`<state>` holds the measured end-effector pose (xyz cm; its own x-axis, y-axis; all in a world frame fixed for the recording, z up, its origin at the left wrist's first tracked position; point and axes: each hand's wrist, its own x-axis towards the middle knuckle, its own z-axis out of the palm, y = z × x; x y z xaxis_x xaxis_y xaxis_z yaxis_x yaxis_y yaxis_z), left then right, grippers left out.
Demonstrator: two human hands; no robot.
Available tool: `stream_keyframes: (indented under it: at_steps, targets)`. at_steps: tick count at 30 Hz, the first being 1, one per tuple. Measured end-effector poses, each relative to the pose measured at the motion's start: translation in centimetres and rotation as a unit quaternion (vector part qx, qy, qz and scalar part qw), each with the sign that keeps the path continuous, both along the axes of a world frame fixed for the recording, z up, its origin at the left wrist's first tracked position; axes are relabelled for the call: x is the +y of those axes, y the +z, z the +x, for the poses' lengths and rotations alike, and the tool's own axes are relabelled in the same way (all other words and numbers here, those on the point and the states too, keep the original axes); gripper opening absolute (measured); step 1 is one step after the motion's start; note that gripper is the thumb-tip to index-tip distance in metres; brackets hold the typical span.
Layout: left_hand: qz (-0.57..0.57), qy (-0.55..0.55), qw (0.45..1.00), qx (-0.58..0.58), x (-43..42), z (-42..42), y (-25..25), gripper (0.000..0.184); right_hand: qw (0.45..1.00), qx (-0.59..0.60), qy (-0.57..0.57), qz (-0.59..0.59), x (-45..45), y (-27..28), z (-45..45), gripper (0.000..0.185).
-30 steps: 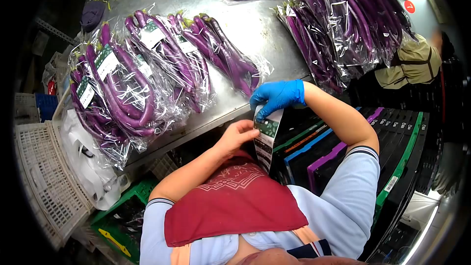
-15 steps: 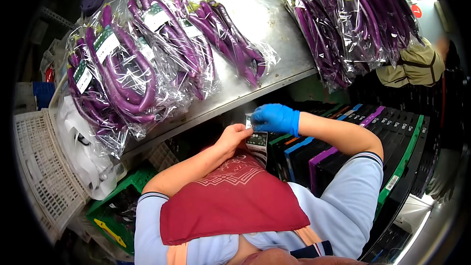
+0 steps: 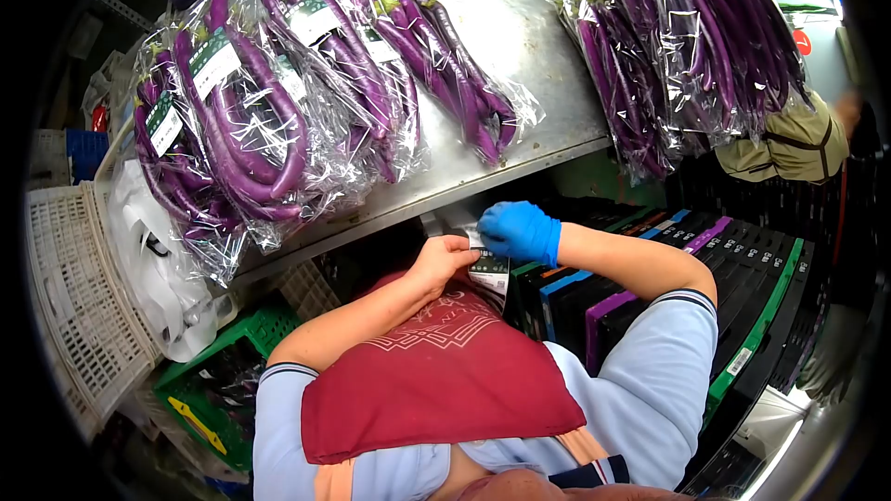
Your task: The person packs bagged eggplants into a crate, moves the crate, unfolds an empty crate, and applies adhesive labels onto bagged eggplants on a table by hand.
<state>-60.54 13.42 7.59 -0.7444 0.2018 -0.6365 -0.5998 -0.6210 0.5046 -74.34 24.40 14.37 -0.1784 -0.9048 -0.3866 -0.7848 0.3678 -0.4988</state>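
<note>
My left hand (image 3: pixel 444 262), bare, is closed in a pinch on a strip of green-and-white labels (image 3: pixel 490 269) in front of my apron. The strip hangs below my fingertips. My right hand (image 3: pixel 520 232), in a blue glove, is closed at the upper end of the strip; its fingertips are turned away, so what they grip is hidden. Beyond my hands, on the metal table (image 3: pixel 548 130), lies a clear bag of long purple eggplants (image 3: pixel 455 74) with no label visible. To its left, bagged eggplants (image 3: pixel 251 121) with similar labels are piled.
More bagged eggplants (image 3: pixel 687 46) are heaped at the table's right side. Black crates (image 3: pixel 668 269) with coloured edges stand at my right. A white basket (image 3: pixel 88 288) and a green crate (image 3: pixel 218 380) are at my left. Another person's hand (image 3: pixel 846 111) shows at far right.
The view has shifted slightly, moving the table and bags a little in the picture. My gloved hand has turned at the strip, and more of the white label paper shows. My left hand keeps its pinch.
</note>
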Motion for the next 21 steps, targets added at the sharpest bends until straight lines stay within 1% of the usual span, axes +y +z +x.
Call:
stream_keyframes:
  at_steps: [1, 2, 3, 5, 7, 8, 9, 11, 12, 13, 14, 17, 18, 19, 21]
  targets:
    - [0.003, 0.001, 1.000, 0.000, 0.0, -0.1, 0.0, 0.012, 1.000, 0.001, -0.019, -0.018, -0.1, -0.1, -0.7, 0.019]
    - [0.007, -0.014, 1.000, -0.011, 0.0, -0.1, 0.1, 0.013, 0.997, -0.025, -0.063, -0.033, -0.1, 0.1, -1.8, 0.020]
    - [0.009, -0.029, 0.999, -0.021, 0.0, 0.0, 0.1, 0.014, 0.988, -0.081, -0.130, -0.022, -0.2, 0.5, -3.3, 0.021]
    - [0.002, -0.053, 0.998, -0.018, 0.0, -0.1, 0.1, 0.015, 0.954, -0.149, -0.235, -0.112, -0.8, 1.1, -6.6, 0.019]
    - [0.000, -0.102, 0.995, -0.009, 0.4, 0.1, -0.7, 0.014, 0.923, -0.229, -0.282, -0.126, -2.6, 3.1, -10.3, 0.016]
    - [0.009, -0.132, 0.991, -0.012, 0.3, 0.0, -0.3, 0.013, 0.935, -0.181, -0.263, -0.154, -3.9, 4.0, -12.0, 0.015]
    - [0.019, -0.144, 0.989, -0.007, 0.6, 0.1, -0.9, 0.012, 0.943, -0.132, -0.244, -0.182, -5.2, 4.9, -13.7, 0.014]
    - [0.033, -0.145, 0.989, -0.016, 0.6, 0.0, -0.7, 0.012, 0.950, -0.018, -0.220, -0.222, -8.5, 7.1, -16.3, 0.014]
    - [0.023, -0.132, 0.991, -0.011, 0.5, -0.2, -0.3, 0.011, 0.931, 0.054, -0.198, -0.300, -10.0, 7.2, -17.6, 0.012]
    - [0.029, -0.127, 0.991, -0.022, 0.3, -0.4, -0.1, 0.012, 0.902, 0.125, -0.175, -0.375, -11.6, 7.2, -18.8, 0.011]
    - [0.032, -0.124, 0.992, -0.014, 0.2, -0.4, -0.5, 0.012, 0.858, 0.197, -0.127, -0.458, -13.1, 7.3, -20.0, 0.009]
    - [0.039, -0.110, 0.993, -0.010, 0.0, -0.5, -1.0, 0.014, 0.791, 0.351, -0.049, -0.498, -15.4, 7.5, -20.6, 0.009]
    - [0.038, -0.110, 0.993, -0.014, -0.2, -0.6, -1.0, 0.015, 0.777, 0.369, -0.003, -0.510, -15.5, 6.7, -20.2, 0.009]
    - [0.039, -0.110, 0.993, -0.019, -0.3, -0.7, -0.9, 0.016, 0.801, 0.369, 0.036, -0.470, -15.1, 4.9, -20.1, 0.011]
    - [0.035, -0.104, 0.994, -0.016, -0.5, -0.8, -0.9, 0.016, 0.839, 0.329, 0.100, -0.422, -13.6, 0.3, -19.2, 0.011]
